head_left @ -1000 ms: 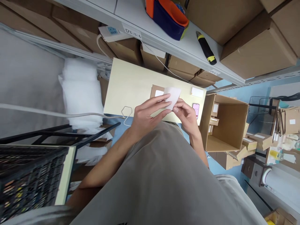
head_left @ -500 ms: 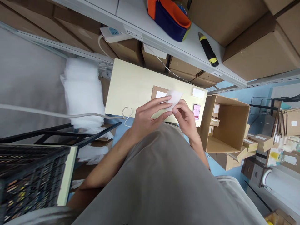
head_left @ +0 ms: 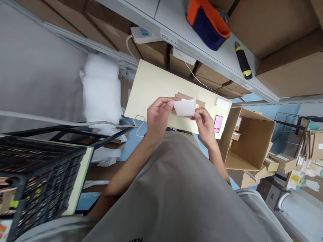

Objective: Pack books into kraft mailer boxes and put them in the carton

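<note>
A small white slip of paper (head_left: 185, 107), possibly a label, is stretched between my two hands above the cream table (head_left: 148, 84). My left hand (head_left: 159, 116) pinches its left end between thumb and fingers. At its right end, the fingertips of my right hand (head_left: 204, 122) are closed on the lower corner. Behind the slip lies a flat brown cardboard box (head_left: 201, 102) with white on its top, partly covered by the slip and my fingers.
A phone (head_left: 218, 123) and a white stack of labels or cards (head_left: 222, 103) lie at the table's right end. Beside it stands an open carton (head_left: 248, 144). A shelf above holds a black-yellow cutter (head_left: 243, 62) and an orange-blue tape dispenser (head_left: 209, 27). At lower left is a black crate (head_left: 47, 188).
My left hand has moved to the slip's left end and closed on it. The slip, crumpled between both hands before, is now spread flat. The view has shifted slightly.
</note>
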Available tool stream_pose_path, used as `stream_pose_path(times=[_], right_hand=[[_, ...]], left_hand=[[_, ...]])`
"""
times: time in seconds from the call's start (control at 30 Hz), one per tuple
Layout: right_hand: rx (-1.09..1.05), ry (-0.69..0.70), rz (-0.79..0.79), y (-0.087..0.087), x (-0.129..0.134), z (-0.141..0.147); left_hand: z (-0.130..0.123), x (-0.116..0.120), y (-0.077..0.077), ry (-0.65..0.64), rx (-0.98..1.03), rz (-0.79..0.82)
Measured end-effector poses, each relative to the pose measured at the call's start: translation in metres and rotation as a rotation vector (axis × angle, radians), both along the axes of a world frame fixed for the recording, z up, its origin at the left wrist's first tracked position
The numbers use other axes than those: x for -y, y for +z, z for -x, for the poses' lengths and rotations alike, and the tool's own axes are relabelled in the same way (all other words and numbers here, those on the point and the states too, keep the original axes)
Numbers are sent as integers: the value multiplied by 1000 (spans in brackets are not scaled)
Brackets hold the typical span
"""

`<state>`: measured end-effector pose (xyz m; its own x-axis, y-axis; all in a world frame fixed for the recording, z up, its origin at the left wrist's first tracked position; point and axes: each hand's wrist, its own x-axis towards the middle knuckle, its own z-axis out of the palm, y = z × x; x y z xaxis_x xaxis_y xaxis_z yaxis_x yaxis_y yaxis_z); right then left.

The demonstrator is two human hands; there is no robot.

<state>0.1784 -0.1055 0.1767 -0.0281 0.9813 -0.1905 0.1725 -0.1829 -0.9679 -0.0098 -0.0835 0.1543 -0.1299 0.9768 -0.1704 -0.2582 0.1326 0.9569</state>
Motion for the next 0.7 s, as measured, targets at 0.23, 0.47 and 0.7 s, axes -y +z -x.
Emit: stream_pose_path(times=[0.23,0.47,0.7], right_hand=[[320,-59,142,-61,-28,-7],[200,63,171,-110,-99,86],[285,424,76,-175,-220,246]], left_hand=[[103,-13,-100,489,308,322],[205,22,-144,878,263,356],[242,30,-134,835,198,305]])
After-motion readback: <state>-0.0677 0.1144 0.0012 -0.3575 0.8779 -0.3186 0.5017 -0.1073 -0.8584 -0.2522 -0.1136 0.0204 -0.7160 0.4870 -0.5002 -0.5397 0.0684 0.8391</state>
